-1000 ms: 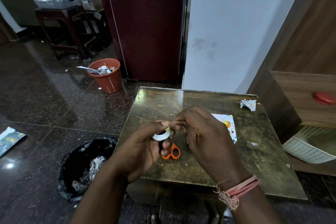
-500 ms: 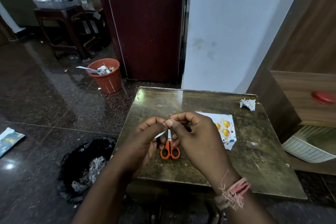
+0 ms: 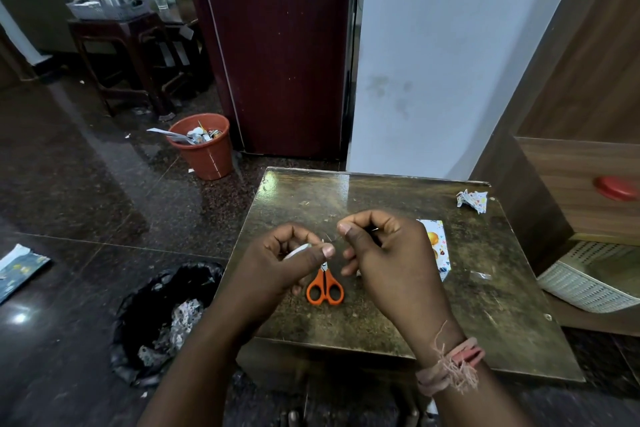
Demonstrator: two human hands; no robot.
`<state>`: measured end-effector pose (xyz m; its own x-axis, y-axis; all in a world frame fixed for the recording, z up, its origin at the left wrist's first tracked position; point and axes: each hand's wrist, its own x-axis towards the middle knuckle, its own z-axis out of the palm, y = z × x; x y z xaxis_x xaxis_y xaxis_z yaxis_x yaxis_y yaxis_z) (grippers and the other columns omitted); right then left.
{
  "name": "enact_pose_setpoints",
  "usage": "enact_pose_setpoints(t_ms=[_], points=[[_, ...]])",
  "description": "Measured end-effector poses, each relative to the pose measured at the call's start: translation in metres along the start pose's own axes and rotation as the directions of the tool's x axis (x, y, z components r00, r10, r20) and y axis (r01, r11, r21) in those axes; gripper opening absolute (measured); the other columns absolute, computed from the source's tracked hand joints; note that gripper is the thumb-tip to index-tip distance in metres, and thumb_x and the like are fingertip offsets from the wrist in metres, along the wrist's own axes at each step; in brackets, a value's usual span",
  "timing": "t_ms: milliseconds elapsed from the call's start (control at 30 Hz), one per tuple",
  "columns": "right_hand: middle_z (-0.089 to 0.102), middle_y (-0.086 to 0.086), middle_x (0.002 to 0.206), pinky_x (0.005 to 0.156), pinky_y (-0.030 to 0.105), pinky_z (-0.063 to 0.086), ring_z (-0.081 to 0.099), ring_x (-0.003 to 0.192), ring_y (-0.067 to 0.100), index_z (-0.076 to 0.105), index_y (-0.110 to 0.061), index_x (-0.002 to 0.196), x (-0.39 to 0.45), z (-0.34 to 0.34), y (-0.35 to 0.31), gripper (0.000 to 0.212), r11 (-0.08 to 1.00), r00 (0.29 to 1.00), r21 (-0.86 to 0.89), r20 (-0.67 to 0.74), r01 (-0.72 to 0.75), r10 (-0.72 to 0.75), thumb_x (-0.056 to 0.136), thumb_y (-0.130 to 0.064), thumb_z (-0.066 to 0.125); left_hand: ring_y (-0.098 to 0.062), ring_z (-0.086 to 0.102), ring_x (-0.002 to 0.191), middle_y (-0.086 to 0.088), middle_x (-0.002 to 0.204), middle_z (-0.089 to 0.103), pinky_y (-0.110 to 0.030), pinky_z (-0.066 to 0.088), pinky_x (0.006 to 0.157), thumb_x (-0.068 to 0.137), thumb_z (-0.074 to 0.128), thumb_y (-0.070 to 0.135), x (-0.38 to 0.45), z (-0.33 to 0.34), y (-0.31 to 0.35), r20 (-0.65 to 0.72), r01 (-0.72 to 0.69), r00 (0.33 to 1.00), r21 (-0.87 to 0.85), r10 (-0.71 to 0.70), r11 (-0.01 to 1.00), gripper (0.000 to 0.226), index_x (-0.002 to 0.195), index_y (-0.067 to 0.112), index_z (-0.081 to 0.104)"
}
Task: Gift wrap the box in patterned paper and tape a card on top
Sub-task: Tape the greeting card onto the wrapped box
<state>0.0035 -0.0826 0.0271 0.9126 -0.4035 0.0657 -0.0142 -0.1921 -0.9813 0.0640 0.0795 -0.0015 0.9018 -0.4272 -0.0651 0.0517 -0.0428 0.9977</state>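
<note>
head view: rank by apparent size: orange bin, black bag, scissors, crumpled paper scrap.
1. black bag
2. orange bin, though it stands farther off, so true order is unsure
3. scissors and crumpled paper scrap look alike; not ranked

Dim indoor light; glare streaks the table (image 3: 346, 184) and the floor (image 3: 20, 317); wide-angle bending at edges; focus sharp.

Two hands meet above a worn square wooden table (image 3: 485, 291): the left hand (image 3: 277, 263) holds a white tape roll (image 3: 297, 251), the right hand (image 3: 384, 253) beside it. Orange-handled scissors (image 3: 324, 286) lie beneath; a balloon-patterned card (image 3: 437, 246) sits right; a crumpled patterned paper scrap (image 3: 472, 199) occupies the far-right corner.
</note>
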Motion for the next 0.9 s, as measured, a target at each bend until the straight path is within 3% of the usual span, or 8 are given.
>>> enact_pose_setpoints(t_ms=[133,333,500,567,600,667,733,900], points=[[0.068,-0.002,0.063,0.048,0.018,0.048,0.068,0.047,0.016,0.074,-0.019,0.084,-0.002,0.003,0.001,0.014,1.0,0.998,0.006,-0.056,0.014,-0.014,0.095,-0.014,0.069,-0.01,0.041,0.054,-0.003,0.063,0.043,-0.025,0.037,0.051,0.077,0.086,0.031,-0.001,0.002,0.001,0.101,0.043,0.994,-0.14,-0.029,0.989,0.038,0.114,0.024,0.079],[0.073,-0.007,0.08,0.063,0.024,0.054,0.071,0.068,0.014,0.078,-0.027,0.087,-0.002,0.014,0.012,0.008,0.993,0.979,-0.091,-0.184,0.077,-0.093,0.091,-0.02,0.074,-0.007,0.034,0.057,0.005,0.064,0.048,-0.021,0.03,0.049,0.076,0.077,0.022,0.0,0.011,0.0,0.121,0.122,0.989,-0.33,-0.086,0.936,0.042,0.118,0.016,0.078],[0.07,-0.002,0.08,0.054,0.036,0.057,0.07,0.052,0.019,0.063,-0.04,0.113,-0.002,0.017,0.011,0.029,0.999,0.989,0.02,-0.145,-0.033,0.035,0.092,-0.024,0.075,-0.004,0.037,0.057,-0.002,0.077,0.049,-0.018,0.031,0.049,0.076,0.077,0.02,-0.001,0.005,0.001,0.152,0.177,0.98,-0.381,-0.127,0.907,0.04,0.115,0.013,0.079],[0.069,0.002,0.07,0.051,0.037,0.056,0.067,0.046,0.021,0.066,-0.034,0.102,-0.003,0.017,0.009,0.013,0.999,0.988,-0.009,-0.149,-0.042,0.04,0.094,-0.025,0.072,-0.002,0.038,0.057,-0.001,0.078,0.052,-0.016,0.032,0.049,0.073,0.084,0.027,0.001,0.0,0.0,0.162,0.209,0.975,-0.413,-0.155,0.886,0.046,0.117,0.013,0.078],[0.068,0.003,0.063,0.05,0.036,0.055,0.065,0.045,0.021,0.067,-0.027,0.091,-0.004,0.018,0.01,0.005,0.997,0.989,-0.064,-0.148,-0.033,0.023,0.096,-0.028,0.069,-0.002,0.038,0.056,0.0,0.079,0.055,-0.015,0.032,0.05,0.068,0.091,0.035,0.002,-0.003,-0.001,0.153,0.212,0.975,-0.435,-0.16,0.875,0.056,0.119,0.015,0.078],[0.064,0.001,0.056,0.05,0.033,0.049,0.062,0.049,0.019,0.061,-0.02,0.073,-0.007,0.022,0.013,0.027,0.969,0.992,-0.245,-0.122,-0.009,-0.021,0.097,-0.032,0.066,-0.002,0.037,0.056,0.001,0.082,0.054,-0.014,0.032,0.051,0.06,0.095,0.05,0.004,-0.007,-0.001,0.113,0.206,0.978,-0.48,-0.173,0.853,0.072,0.122,0.018,0.076],[0.065,0.001,0.064,0.054,0.032,0.039,0.061,0.06,0.021,0.056,-0.02,0.068,-0.013,0.027,0.014,0.033,0.88,0.999,-0.475,-0.045,-0.012,-0.011,0.096,-0.034,0.065,-0.003,0.034,0.057,0.0,0.082,0.051,-0.014,0.034,0.051,0.067,0.086,0.055,0.006,-0.01,-0.001,0.092,0.204,0.979,-0.528,-0.183,0.825,0.068,0.124,0.019,0.075],[0.07,0.011,0.101,0.072,0.035,0.048,0.068,0.099,0.032,0.067,-0.01,0.097,-0.027,0.037,0.014,0.028,0.629,0.987,-0.776,0.063,-0.047,0.151,0.097,-0.038,0.06,-0.003,0.034,0.057,-0.001,0.08,0.052,-0.015,0.037,0.049,0.05,0.093,0.066,0.007,-0.013,-0.005,0.133,0.2,0.98,-0.585,-0.15,0.786,0.098,0.131,0.015,0.071]])
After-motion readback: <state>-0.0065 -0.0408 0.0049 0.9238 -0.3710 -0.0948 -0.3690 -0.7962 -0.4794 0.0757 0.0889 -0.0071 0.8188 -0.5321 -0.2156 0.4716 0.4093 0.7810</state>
